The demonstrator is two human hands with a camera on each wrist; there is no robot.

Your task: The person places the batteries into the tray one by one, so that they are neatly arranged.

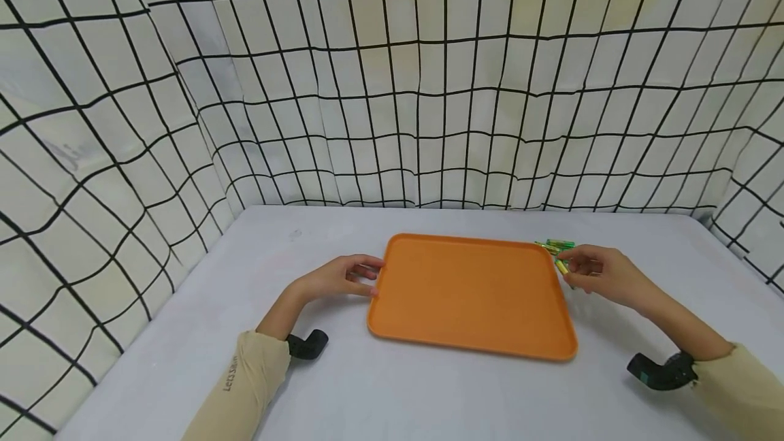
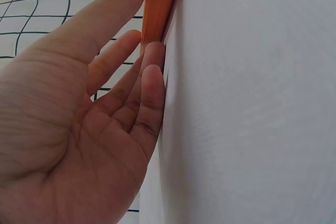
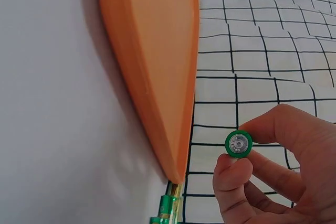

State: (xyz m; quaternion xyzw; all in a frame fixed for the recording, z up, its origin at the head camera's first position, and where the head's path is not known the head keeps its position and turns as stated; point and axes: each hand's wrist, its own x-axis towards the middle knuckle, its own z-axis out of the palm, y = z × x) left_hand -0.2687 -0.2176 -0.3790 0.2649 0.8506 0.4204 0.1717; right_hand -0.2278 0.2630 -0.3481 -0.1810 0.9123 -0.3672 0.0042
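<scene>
An orange tray (image 1: pixel 471 298) lies on the white table. My left hand (image 1: pixel 346 276) is at its left edge, with thumb and fingertips right at the rim; in the left wrist view the fingers are only slightly bent along the orange side (image 2: pixel 157 9). Beyond the tray's right edge, my right hand (image 1: pixel 603 274) pinches a green and yellow battery (image 3: pixel 239 144) between thumb and fingers, its flat metal end facing the right wrist camera. Several more green and gold batteries (image 1: pixel 560 243) lie by the tray's far right corner, also partly visible in the right wrist view.
The white tabletop (image 1: pixel 294 386) extends around the tray. White walls covered with black netting (image 1: pixel 429 87) rise behind the table and at both sides. A black wrist device (image 1: pixel 309 344) sits on the left forearm, another (image 1: pixel 661 371) on the right.
</scene>
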